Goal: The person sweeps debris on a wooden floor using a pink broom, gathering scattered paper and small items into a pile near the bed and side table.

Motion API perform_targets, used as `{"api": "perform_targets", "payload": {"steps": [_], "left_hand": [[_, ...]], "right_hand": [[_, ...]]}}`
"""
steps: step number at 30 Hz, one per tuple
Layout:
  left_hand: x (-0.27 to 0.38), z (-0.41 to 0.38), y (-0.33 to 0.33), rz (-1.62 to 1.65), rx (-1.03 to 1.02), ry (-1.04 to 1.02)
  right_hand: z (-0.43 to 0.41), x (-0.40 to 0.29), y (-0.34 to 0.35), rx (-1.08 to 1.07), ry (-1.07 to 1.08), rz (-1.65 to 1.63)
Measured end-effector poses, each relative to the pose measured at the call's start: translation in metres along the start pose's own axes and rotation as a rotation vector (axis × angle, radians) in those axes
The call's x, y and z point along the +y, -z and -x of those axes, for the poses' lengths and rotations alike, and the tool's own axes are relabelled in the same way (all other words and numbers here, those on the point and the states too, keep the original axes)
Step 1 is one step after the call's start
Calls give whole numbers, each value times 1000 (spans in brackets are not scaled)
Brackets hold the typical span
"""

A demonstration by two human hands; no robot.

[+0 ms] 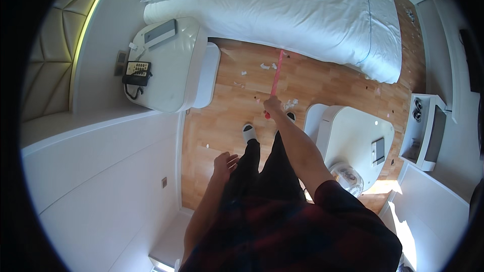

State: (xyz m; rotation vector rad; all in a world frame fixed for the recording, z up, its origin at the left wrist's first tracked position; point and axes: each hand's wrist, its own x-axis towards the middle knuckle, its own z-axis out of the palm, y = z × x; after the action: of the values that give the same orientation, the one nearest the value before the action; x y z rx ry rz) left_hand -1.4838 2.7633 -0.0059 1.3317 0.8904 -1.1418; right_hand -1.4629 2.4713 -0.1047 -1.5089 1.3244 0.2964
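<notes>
My right hand (pixel 273 105) is closed around one end of a long, flat-looking red stick (pixel 278 73). From my fist it stretches away over the wood floor to the hanging edge of the white bedding (pixel 302 19); whatever lies at its far end is hidden there. Bits of torn white paper (pixel 265 66) lie on the floor left of the stick, and a small crumpled white heap (pixel 290 104) is just right of my fist. My left hand (pixel 225 164) hangs beside my left leg with its fingers loosely apart, holding nothing.
At left, a white bedside cabinet (pixel 170 71) bears a corded telephone (pixel 137 72) and a grey-white box (pixel 160 33). On the right, a white table (pixel 351 132) carries a small device (pixel 378 151) and a clear plastic container (pixel 347 178). An open-sided white cabinet (pixel 425 130) stands beyond it.
</notes>
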Motion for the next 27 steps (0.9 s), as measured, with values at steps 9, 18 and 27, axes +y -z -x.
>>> {"api": "perform_targets", "payload": {"steps": [9, 18, 27], "left_hand": [[7, -24, -8, -71, -113, 48], [5, -24, 0, -1, -102, 26], [1, -25, 15, 30, -97, 58]], "right_hand": [[63, 117, -18, -144, 354, 581], [197, 77, 17, -46, -13, 149], [69, 86, -25, -34, 133, -4]]}}
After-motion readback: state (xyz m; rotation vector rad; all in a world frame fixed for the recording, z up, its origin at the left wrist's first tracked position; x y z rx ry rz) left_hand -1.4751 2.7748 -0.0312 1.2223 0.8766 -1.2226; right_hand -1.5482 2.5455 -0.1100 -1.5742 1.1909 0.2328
